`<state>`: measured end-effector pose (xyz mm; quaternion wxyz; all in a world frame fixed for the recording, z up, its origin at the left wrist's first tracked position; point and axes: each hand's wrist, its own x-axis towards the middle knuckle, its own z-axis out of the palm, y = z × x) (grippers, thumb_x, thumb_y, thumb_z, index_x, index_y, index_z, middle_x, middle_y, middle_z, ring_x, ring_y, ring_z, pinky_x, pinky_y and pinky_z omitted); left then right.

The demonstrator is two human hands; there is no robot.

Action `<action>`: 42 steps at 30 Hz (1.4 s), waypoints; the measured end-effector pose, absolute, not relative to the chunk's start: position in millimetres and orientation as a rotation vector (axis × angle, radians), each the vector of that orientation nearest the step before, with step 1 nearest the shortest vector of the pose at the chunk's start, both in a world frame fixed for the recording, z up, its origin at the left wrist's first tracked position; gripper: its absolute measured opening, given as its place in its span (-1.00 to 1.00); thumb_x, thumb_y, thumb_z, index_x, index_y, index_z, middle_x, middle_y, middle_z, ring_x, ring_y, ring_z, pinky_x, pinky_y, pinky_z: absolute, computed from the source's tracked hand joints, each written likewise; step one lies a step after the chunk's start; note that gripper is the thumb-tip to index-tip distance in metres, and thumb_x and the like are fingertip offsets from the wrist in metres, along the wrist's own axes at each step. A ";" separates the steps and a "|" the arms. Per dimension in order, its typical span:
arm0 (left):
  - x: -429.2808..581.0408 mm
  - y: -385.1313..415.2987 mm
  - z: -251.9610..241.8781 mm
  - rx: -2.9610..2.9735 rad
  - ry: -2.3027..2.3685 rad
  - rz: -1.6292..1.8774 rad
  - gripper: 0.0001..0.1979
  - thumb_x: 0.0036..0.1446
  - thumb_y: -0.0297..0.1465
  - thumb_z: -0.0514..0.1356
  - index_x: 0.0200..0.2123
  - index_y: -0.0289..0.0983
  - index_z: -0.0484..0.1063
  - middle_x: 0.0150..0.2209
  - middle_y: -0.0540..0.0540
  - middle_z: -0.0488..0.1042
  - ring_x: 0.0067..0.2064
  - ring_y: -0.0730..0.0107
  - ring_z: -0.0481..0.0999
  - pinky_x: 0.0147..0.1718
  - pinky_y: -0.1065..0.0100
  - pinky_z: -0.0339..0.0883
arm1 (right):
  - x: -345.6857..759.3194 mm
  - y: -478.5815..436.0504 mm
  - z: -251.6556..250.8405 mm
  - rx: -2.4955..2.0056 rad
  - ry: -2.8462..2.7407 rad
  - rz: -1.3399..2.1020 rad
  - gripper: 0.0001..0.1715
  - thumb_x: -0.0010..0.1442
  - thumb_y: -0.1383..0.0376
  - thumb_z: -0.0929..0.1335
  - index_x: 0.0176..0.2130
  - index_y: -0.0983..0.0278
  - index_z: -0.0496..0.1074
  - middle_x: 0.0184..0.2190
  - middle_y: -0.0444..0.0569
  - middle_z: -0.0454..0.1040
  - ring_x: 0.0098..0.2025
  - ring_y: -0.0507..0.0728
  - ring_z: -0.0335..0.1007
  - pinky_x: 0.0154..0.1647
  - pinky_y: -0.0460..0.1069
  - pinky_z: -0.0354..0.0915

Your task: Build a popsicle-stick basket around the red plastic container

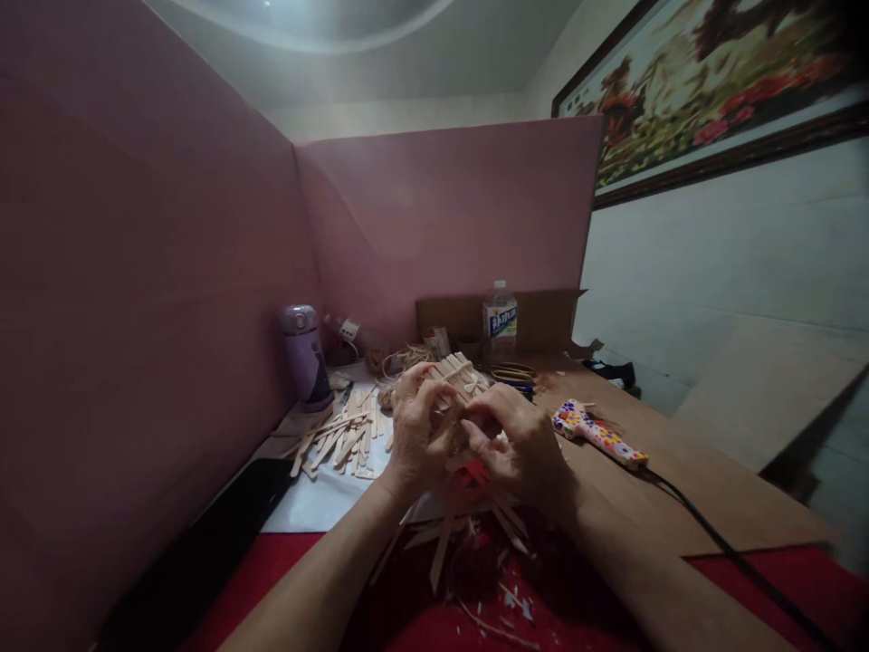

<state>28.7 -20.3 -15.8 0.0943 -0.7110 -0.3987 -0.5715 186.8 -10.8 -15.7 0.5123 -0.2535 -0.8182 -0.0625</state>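
Both hands meet over the middle of the work surface around a small piece made of wooden craft sticks [456,369] set side by side, with a twine bow across it. My left hand [422,426] has its fingers closed on the left side of the piece. Close beside it, my right hand [520,439] bends its fingers in a pinch at the lower right of the piece, just under the bow. What lies between the right fingertips is hidden. Loose craft sticks [343,439] are heaped left of my left hand. A flower-patterned glue gun [601,435] lies right of my right hand.
A purple flask [304,358] stands at the left, and a labelled plastic bottle [500,321] at the back. Scissors [512,373] and a twine bundle [413,359] lie behind the hands. A black cord [733,552] runs right. Scraps litter the red cloth [407,616].
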 end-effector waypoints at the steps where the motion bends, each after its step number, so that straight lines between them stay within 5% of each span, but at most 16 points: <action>1: 28.7 -20.1 -15.6 -2.102 -1.181 -1.697 -0.92 0.13 -0.40 0.18 -0.27 -0.21 0.38 0.04 -0.16 0.28 0.10 0.15 0.30 0.08 0.11 0.17 | 186.8 -11.2 -15.4 -0.615 -1.976 -0.156 -0.95 0.16 0.35 0.32 -0.28 0.25 0.34 -0.34 -0.02 0.37 -0.27 0.15 0.28 -0.27 0.02 0.23; 15: 28.6 -22.6 -15.8 -2.153 -1.183 -1.837 -0.87 0.22 -0.39 0.06 -0.24 -0.20 0.40 0.08 -0.14 0.25 0.11 0.20 0.28 0.12 0.11 0.15 | 185.8 -9.6 -15.5 -0.619 -1.943 -0.138 -0.92 0.15 0.43 0.28 -0.33 0.26 0.33 -0.40 -0.04 0.34 -0.32 0.12 0.26 -0.32 0.00 0.20; 42: 27.8 -18.3 -16.8 -2.083 -1.199 -1.733 -0.87 0.08 -0.40 0.21 -0.25 -0.20 0.39 0.04 -0.14 0.28 0.10 0.13 0.30 0.08 0.09 0.16 | 184.4 -6.9 -17.6 -0.614 -1.824 0.037 -0.86 0.14 0.47 0.31 -0.33 0.23 0.37 -0.29 -0.03 0.30 -0.27 0.11 0.32 -0.34 -0.02 0.31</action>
